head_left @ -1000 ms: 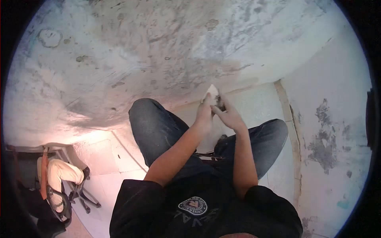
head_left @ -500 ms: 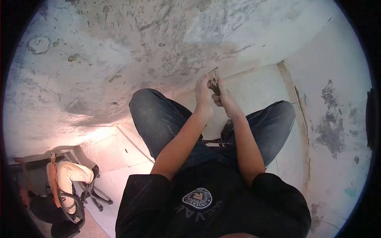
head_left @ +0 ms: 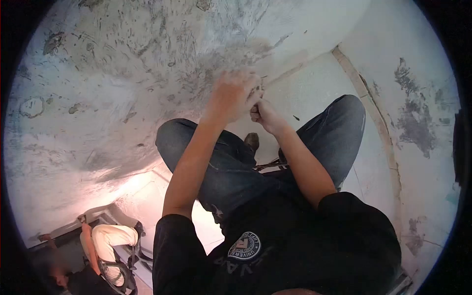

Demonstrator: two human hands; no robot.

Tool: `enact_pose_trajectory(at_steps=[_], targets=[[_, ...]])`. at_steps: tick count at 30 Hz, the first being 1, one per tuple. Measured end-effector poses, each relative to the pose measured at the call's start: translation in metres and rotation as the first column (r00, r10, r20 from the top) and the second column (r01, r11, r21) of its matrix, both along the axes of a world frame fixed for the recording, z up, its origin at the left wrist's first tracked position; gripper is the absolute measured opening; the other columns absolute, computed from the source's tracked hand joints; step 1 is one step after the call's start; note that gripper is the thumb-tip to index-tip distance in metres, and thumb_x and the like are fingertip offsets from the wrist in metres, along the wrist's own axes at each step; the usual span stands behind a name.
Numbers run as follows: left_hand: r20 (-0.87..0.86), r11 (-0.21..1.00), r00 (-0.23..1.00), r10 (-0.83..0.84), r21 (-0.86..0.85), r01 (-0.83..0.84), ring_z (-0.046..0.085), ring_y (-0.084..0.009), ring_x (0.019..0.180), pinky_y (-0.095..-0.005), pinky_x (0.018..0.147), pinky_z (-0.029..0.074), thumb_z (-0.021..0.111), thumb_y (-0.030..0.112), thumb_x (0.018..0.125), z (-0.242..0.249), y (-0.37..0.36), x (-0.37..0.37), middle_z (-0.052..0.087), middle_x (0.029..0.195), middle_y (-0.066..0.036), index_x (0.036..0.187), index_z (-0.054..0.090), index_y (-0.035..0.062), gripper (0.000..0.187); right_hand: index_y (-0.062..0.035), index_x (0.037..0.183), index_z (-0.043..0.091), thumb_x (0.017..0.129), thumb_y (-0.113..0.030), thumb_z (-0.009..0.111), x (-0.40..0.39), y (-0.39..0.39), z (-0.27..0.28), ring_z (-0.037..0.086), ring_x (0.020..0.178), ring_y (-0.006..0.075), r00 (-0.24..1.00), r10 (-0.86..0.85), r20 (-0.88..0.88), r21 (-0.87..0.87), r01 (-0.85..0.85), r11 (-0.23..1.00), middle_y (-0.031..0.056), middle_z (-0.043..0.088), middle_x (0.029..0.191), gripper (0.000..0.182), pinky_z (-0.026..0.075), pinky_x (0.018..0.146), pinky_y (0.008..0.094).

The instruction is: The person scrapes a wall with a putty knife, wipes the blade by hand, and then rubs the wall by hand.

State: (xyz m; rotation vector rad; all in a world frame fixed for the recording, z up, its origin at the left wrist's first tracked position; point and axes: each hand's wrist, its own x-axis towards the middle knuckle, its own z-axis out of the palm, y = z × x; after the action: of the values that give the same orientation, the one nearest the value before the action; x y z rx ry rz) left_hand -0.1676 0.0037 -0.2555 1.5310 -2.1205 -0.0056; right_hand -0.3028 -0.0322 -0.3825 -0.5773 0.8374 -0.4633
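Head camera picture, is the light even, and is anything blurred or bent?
Head view: uneven, with warm glare at lower left on the smudged wall; head view: the left hand looks smeared, likely by motion; head view: black corners, and the floor-edge strip at right bows, as in a fisheye picture.

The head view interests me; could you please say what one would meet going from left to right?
Another person's beige trousers → bare left hand → bare right hand → right knee in dark blue denim jeans → dark grey irregular wall patch.
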Motion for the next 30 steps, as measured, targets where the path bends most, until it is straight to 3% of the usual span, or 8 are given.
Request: enact_pose_trajectory(at_steps=[6, 14, 18, 22, 26, 27, 29, 30], targets=[[-0.063, 0.977, 0.980, 0.188, 0.115, -0.180, 0.040, -0.0417, 0.134, -0.0513, 0.114, 0.026, 0.063, 0.035, 0.090, -0.056, -0.003, -0.003, 0.037, 0.150, -0.020, 0.149, 0.032, 0.0059, 0.072, -0.0138, 0.091, 0.056, 0.101, -0.042, 0.051, -0.025, -0.009, 0.039, 0.034, 0.055, 0.0075, 0.985, 0.172, 0.003, -0.280, -0.165, 0.946, -0.0053, 0.045, 0.066, 0.030, 0.029, 0.054, 0.0238], [-0.168, 0.891, 0.912, 0.375, 0.337, -0.305, 0.042, -0.0428, 0.132, -0.0511, 0.108, 0.033, 0.058, 0.037, 0.094, -0.045, 0.002, 0.014, 0.043, 0.144, -0.024, 0.150, 0.029, 0.0056, 0.071, -0.0090, 0.097, 0.070, 0.097, -0.044, 0.059, -0.037, -0.018, 0.074, 0.040, 0.058, 0.0060, 0.960, 0.236, -0.154, -0.458, -0.281, 0.844, -0.0033, 0.052, 0.065, 0.037, 0.030, 0.054, 0.0242], [-0.296, 0.825, 0.809, 0.508, 0.436, -0.358, 0.054, -0.0370, 0.121, -0.0431, 0.100, 0.043, 0.059, 0.033, 0.093, -0.056, -0.004, 0.022, 0.055, 0.133, -0.022, 0.139, 0.047, 0.0050, 0.055, -0.0052, 0.101, 0.069, 0.099, -0.044, 0.056, -0.027, -0.008, 0.062, 0.045, 0.060, 0.0074, 0.959, -0.187, -0.214, -0.610, 0.018, 0.792, -0.0036, 0.055, 0.067, 0.041, 0.036, 0.056, 0.0234], [-0.243, 0.681, 0.777, 0.581, 0.669, -0.299, 0.061, -0.0332, 0.109, -0.0397, 0.091, 0.049, 0.060, 0.033, 0.092, -0.100, -0.004, 0.039, 0.061, 0.123, -0.018, 0.124, 0.059, 0.0009, 0.045, -0.0006, 0.093, 0.068, 0.100, -0.035, 0.055, -0.009, 0.030, 0.052, 0.051, 0.065, 0.0119, 0.896, -0.390, -0.212, -0.926, -0.056, 0.374, 0.0054, 0.061, 0.072, 0.037, 0.038, 0.058, 0.0277], [-0.254, 0.955, 0.952, 0.173, 0.281, -0.099, 0.066, -0.0314, 0.094, -0.0371, 0.083, 0.052, 0.066, 0.032, 0.087, -0.157, 0.002, 0.066, 0.066, 0.107, -0.016, 0.117, 0.065, 0.0040, 0.041, -0.0002, 0.084, 0.066, 0.097, -0.023, 0.056, -0.015, 0.046, 0.064, 0.060, 0.068, 0.0204, 0.918, -0.289, -0.273, -0.945, -0.312, -0.100, 0.0144, 0.062, 0.070, 0.029, 0.042, 0.062, 0.0351], [-0.340, 0.958, 0.924, 0.175, 0.276, -0.080, 0.067, -0.0312, 0.090, -0.0367, 0.081, 0.052, 0.069, 0.033, 0.084, -0.152, 0.004, 0.064, 0.068, 0.103, -0.016, 0.117, 0.066, 0.0056, 0.043, -0.0002, 0.084, 0.066, 0.097, -0.023, 0.056, -0.016, 0.044, 0.062, 0.060, 0.068, 0.0204, 0.919, -0.287, -0.272, -0.946, -0.310, -0.097, 0.0144, 0.062, 0.070, 0.029, 0.042, 0.062, 0.0351], [-0.312, 0.841, 0.852, 0.420, 0.488, -0.235, 0.067, -0.0312, 0.089, -0.0365, 0.081, 0.052, 0.070, 0.034, 0.083, -0.119, -0.002, 0.045, 0.069, 0.100, -0.016, 0.116, 0.067, 0.0066, 0.043, -0.0010, 0.080, 0.065, 0.095, -0.021, 0.057, -0.018, 0.038, 0.053, 0.065, 0.074, 0.0270, 0.762, -0.337, -0.553, -0.758, -0.292, 0.583, 0.0156, 0.063, 0.070, 0.027, 0.044, 0.065, 0.0413], [-0.232, 0.655, 0.739, 0.633, 0.668, -0.352, 0.067, -0.0312, 0.087, -0.0363, 0.081, 0.052, 0.071, 0.035, 0.082, -0.099, -0.004, 0.038, 0.070, 0.098, -0.016, 0.116, 0.067, 0.0076, 0.044, -0.0010, 0.080, 0.065, 0.095, -0.021, 0.057, -0.019, 0.037, 0.046, 0.065, 0.074, 0.0270, 0.765, -0.334, -0.551, -0.759, -0.293, 0.581, 0.0156, 0.063, 0.070, 0.027, 0.044, 0.065, 0.0413]])
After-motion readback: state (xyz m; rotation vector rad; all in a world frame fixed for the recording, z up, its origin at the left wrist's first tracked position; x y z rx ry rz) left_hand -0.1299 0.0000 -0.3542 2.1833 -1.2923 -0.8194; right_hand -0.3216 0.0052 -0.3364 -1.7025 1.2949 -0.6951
